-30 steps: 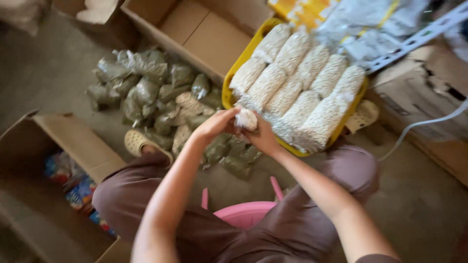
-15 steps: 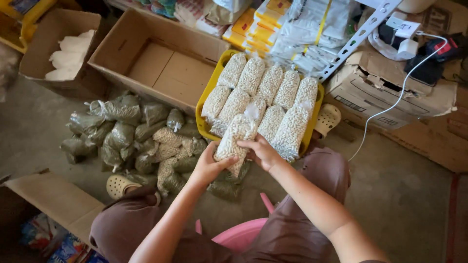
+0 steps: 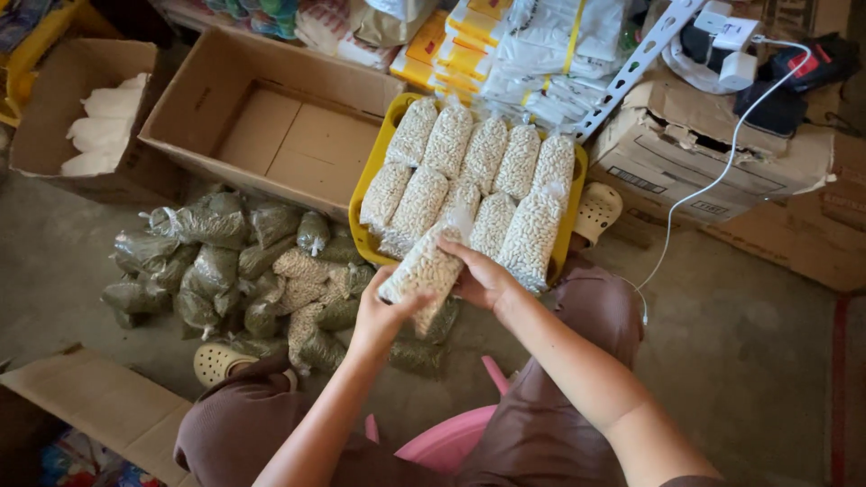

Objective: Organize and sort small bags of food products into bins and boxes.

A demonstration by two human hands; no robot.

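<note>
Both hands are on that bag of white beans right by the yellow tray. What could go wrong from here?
1. The yellow tray already looks full of bags, so the bag of white beans held by the left hand and right hand may slide off toward the green bags on the floor.
2. The thin clear plastic could split if squeezed hard, spilling beans.

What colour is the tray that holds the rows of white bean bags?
The tray is yellow; the head view shows it best, along its left rim beside the bean bags.
</note>
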